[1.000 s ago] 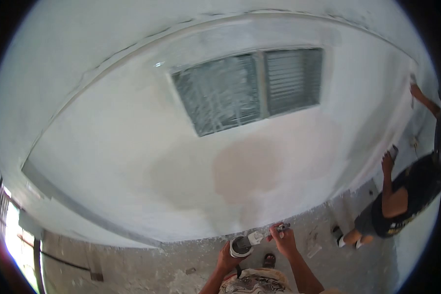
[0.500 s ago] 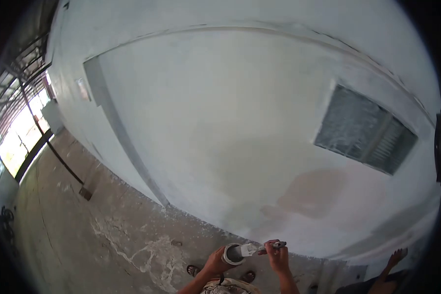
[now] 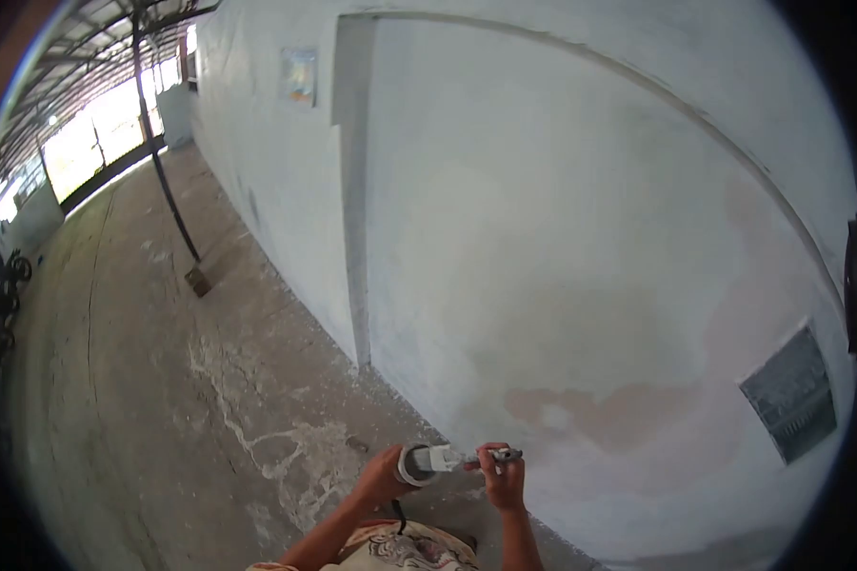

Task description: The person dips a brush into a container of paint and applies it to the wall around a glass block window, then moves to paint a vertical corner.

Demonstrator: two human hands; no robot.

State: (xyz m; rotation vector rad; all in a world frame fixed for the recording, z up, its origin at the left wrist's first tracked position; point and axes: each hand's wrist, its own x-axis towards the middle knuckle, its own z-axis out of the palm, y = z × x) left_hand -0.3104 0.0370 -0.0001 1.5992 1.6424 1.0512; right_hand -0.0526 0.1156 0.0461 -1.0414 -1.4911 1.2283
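Observation:
My left hand (image 3: 384, 475) is wrapped round the side of a small paint pot (image 3: 415, 464) with a white rim and grey inside. In my right hand (image 3: 504, 482) is a paintbrush (image 3: 471, 460), gripped by its handle and held level. The white-coated bristle end of the brush overlaps the pot's mouth. Both hands are low in the view, in front of my patterned shirt (image 3: 419, 550). Just beyond them rises a pale wall (image 3: 581, 285), with pinkish and grey patches on its lower part.
A framed dark panel (image 3: 792, 395) is set in the wall at right. Concrete floor (image 3: 181, 447) with white splashes runs along the wall's foot. A dark post (image 3: 169, 190) stands at left on a small block (image 3: 197, 282). Motorbikes (image 3: 5, 285) are parked at the far left.
My view has swung to the left, so the panel sits further right and lower. The brush still overlaps the pot's mouth. Another person's arm at lower right has left the view.

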